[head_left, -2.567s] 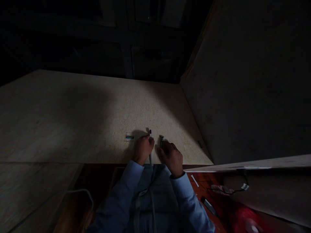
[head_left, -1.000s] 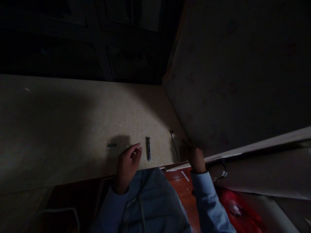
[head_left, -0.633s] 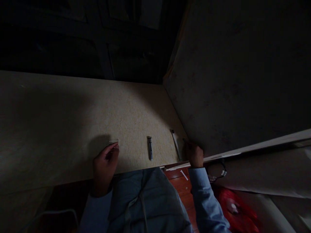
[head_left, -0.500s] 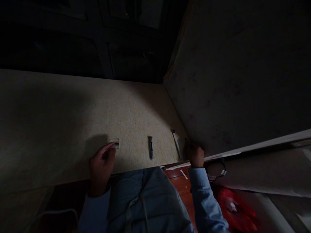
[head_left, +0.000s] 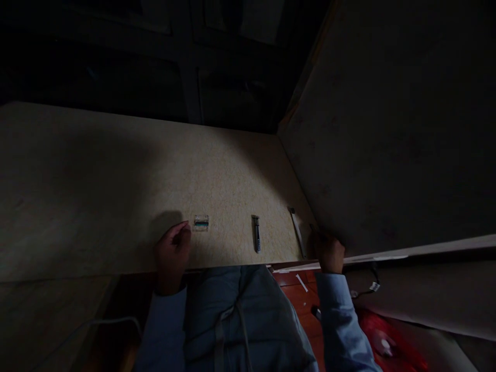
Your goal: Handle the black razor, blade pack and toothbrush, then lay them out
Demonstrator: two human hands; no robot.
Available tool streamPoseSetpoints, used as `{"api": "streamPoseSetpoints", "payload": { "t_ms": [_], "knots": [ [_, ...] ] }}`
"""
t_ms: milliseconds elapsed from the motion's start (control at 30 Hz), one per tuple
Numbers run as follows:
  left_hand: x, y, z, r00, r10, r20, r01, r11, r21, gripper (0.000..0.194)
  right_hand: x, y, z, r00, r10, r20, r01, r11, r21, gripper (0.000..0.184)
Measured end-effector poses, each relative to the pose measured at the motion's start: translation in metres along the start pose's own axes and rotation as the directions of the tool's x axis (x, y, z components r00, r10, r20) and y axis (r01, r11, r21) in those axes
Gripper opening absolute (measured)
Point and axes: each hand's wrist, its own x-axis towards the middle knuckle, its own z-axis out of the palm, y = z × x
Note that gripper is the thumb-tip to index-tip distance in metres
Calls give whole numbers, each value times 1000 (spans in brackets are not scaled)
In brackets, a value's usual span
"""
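My left hand (head_left: 174,250) is just left of a small clear case (head_left: 201,223) with a blue-green strip in it. Its thumb and finger are pinched together, apart from the case, with nothing visible between them. A dark-handled razor (head_left: 257,235) lies upright in the view, head away from me, between my hands. Right of it lies a slim pale stick with a dark tip (head_left: 297,232). My right hand (head_left: 328,252) is closed at the table's right end, beside the wall panel. A small dark tip shows by its fingers; what it holds is too dim to make out.
The pale table (head_left: 186,170) meets a grey patterned panel (head_left: 387,155) on the right and dark cabinet doors (head_left: 124,82) behind. Below are the red-brown floor (head_left: 298,299) with a white strip (head_left: 301,283), a red bag (head_left: 387,338) and a black cable (head_left: 374,281).
My left fingers have let go of the clear case and drawn a little to the left of it. The view has shifted, so everything appears farther right. My right hand stays by the panel.
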Motion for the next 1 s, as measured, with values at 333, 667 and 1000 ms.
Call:
{"api": "streamPoseSetpoints", "payload": {
  "t_ms": [333,667,1000],
  "knots": [
    [15,-6,15,912,361,194,-396,899,187,29,2,8,4,999,-41,-15,41,999,-16,56],
    [39,-6,8,748,431,506,-622,721,306,22,1,4,-1,1000,-16,14,16,1000,21,64],
    [45,4,6,712,390,584,-651,679,340,18,-20,0,-5,993,-34,-109,57,975,217,82]
  ]
}}
